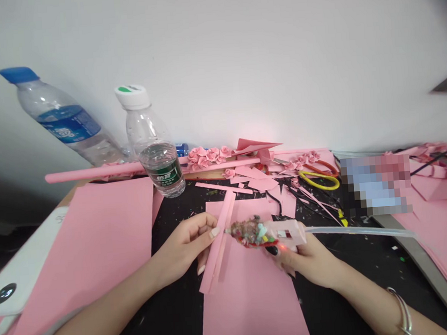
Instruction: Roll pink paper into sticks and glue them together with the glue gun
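My left hand (192, 241) is closed on a rolled pink paper tube (220, 239), its thumb pressed on the side. The tube is held at a slant above a flat pink paper sheet (252, 308). In my right hand (306, 258) is a hot glue gun (285, 232), its front half caked with coloured glue and bits. The gun's nozzle points left and meets or nearly meets the tube's edge. A long clear glue stick (361, 229) sticks out of its back, and a small red light glows near my fingers.
Two water bottles, one blue-capped (69, 122) and one white-capped (155, 152), stand at the back left. Pink paper roses (207, 157), scraps and yellow-and-red-handled scissors (320, 180) lie along the wall. Pink sheets (108, 221) lie left; a blurred patch (376, 185) is at right.
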Demonstrator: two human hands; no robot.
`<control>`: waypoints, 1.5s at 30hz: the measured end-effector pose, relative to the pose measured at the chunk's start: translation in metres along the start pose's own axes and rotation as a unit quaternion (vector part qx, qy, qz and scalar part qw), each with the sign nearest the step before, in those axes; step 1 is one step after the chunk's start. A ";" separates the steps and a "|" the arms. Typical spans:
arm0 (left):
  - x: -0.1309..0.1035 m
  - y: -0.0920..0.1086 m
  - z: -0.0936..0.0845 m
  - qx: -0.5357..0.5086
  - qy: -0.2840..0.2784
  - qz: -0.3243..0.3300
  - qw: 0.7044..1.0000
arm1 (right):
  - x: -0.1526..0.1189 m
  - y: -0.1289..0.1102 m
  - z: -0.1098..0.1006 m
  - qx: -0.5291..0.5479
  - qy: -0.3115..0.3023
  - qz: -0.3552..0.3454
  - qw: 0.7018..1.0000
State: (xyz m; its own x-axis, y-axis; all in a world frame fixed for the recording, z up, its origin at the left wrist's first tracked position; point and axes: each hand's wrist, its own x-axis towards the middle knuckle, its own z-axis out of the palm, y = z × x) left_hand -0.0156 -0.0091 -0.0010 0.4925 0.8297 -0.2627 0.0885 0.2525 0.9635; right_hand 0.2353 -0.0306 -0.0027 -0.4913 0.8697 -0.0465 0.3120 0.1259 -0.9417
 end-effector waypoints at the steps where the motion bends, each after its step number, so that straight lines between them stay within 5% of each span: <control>1: 0.000 0.000 0.000 -0.004 -0.003 -0.001 1.000 | 0.000 0.001 -0.001 0.006 0.003 0.012 1.000; 10: 0.000 -0.001 -0.001 0.000 -0.010 -0.003 1.000 | 0.003 0.000 -0.002 0.055 0.097 0.076 0.991; 18: -0.001 -0.001 -0.001 -0.009 -0.023 0.000 1.000 | 0.000 0.002 -0.004 0.027 -0.001 0.029 0.999; 36: -0.004 0.000 -0.001 0.026 -0.043 -0.007 0.999 | 0.006 0.006 -0.005 0.071 0.156 0.072 0.983; 42: -0.003 0.000 -0.001 0.017 -0.043 -0.009 0.999 | 0.002 0.004 -0.005 0.069 0.093 0.076 0.990; 45: -0.002 0.001 -0.001 0.013 -0.043 -0.013 0.999 | 0.003 0.003 -0.005 0.039 0.108 0.073 0.991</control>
State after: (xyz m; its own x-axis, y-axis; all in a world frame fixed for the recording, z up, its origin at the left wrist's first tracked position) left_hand -0.0174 -0.0104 0.0004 0.5620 0.7773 -0.2827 0.1239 0.2588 0.9579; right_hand 0.2392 -0.0249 -0.0043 -0.2574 0.9589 -0.1191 0.2979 -0.0385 -0.9538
